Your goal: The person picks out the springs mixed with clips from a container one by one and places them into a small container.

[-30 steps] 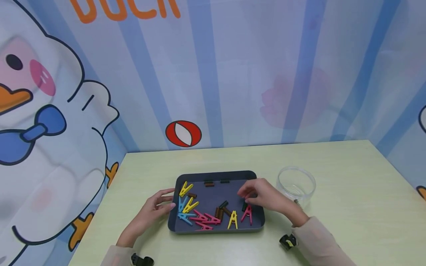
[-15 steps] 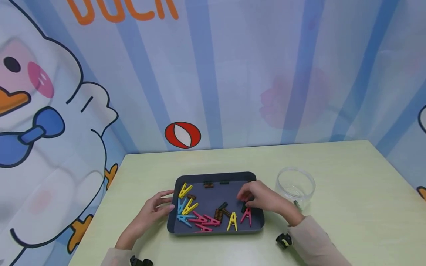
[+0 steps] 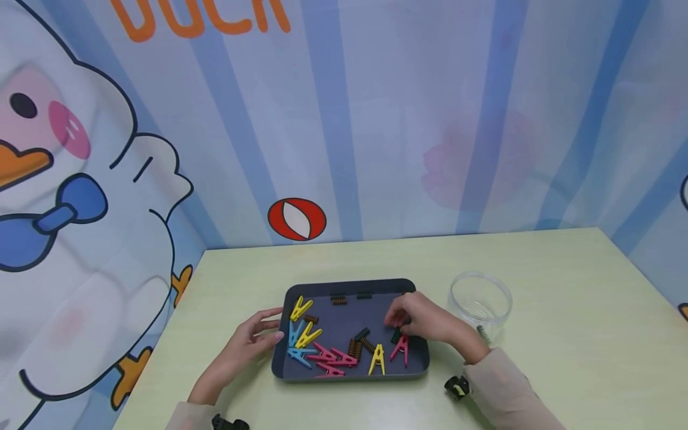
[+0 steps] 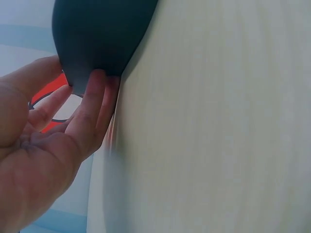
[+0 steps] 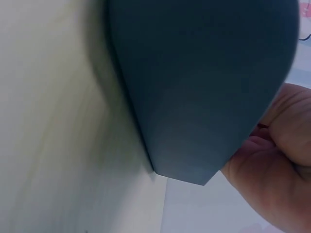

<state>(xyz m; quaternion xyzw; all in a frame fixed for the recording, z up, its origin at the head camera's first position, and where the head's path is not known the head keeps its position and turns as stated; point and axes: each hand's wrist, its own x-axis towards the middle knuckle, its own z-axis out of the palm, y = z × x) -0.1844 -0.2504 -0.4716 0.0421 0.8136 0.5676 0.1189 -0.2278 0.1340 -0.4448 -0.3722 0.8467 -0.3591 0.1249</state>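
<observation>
Tray: on table, between hands
Left hand: fingers loosely straight, touching tray's left side
Right hand: fingers bent over tray's right part, beside dark spring; can't tell if gripping
Clothespins, brown springs: inside tray
Clear tub: right of tray

My table was pale.
I had a tray lying flat on it and a clear jar near its right end.
</observation>
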